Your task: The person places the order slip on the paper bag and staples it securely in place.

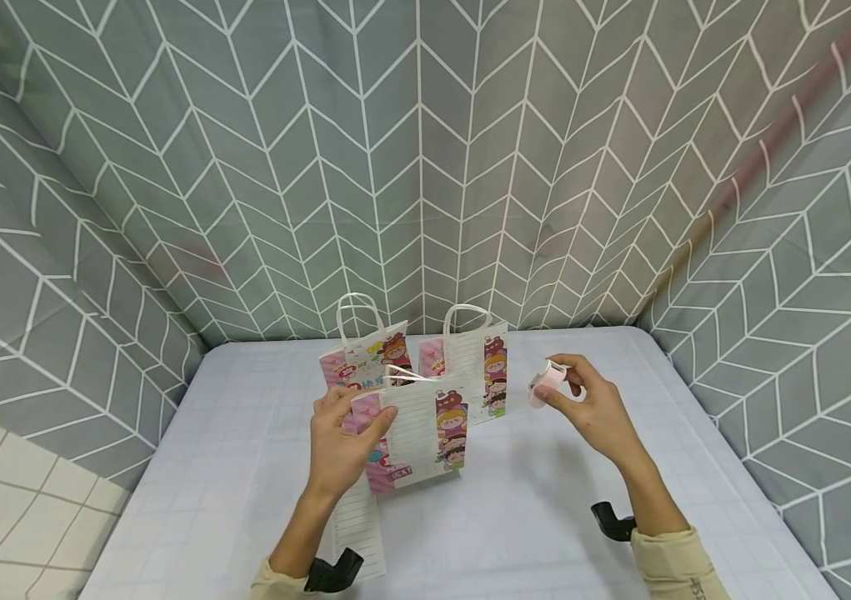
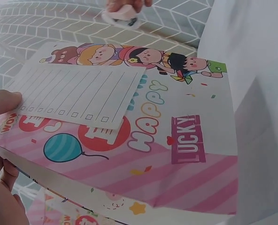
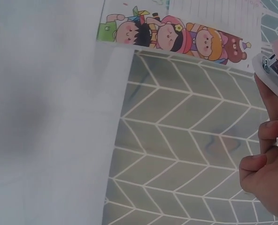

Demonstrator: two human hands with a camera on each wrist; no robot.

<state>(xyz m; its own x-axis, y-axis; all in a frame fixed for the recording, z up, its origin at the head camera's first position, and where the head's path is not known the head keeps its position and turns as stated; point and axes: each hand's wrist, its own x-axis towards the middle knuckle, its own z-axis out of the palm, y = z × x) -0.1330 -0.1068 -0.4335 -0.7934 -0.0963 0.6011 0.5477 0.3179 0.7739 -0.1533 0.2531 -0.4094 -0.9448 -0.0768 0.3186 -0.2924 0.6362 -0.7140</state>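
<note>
My left hand point(image 1: 335, 454) grips a paper gift bag point(image 1: 451, 437) by its upper left side, thumb in front. The bag is white and pink with cartoon children, a balloon and the word LUCKY. Against its front lies a lined checklist sheet point(image 2: 78, 93), the thumb on the sheet's edge. White handles stick up at the bag's top. My right hand point(image 1: 605, 412) pinches a small pink and white stapler point(image 1: 549, 379) between thumb and fingers, raised right of the bag and apart from it. In the right wrist view the stapler point(image 3: 270, 77) is partly cut off.
Behind the held bag stand two similar bags, one at left point(image 1: 375, 348) and one at right point(image 1: 496, 367), the right one with a lined sheet on its front. Lined sheets point(image 1: 359, 529) lie on the white-covered table point(image 1: 245, 467) near my left forearm. Patterned grey curtains point(image 1: 425, 167) enclose the table.
</note>
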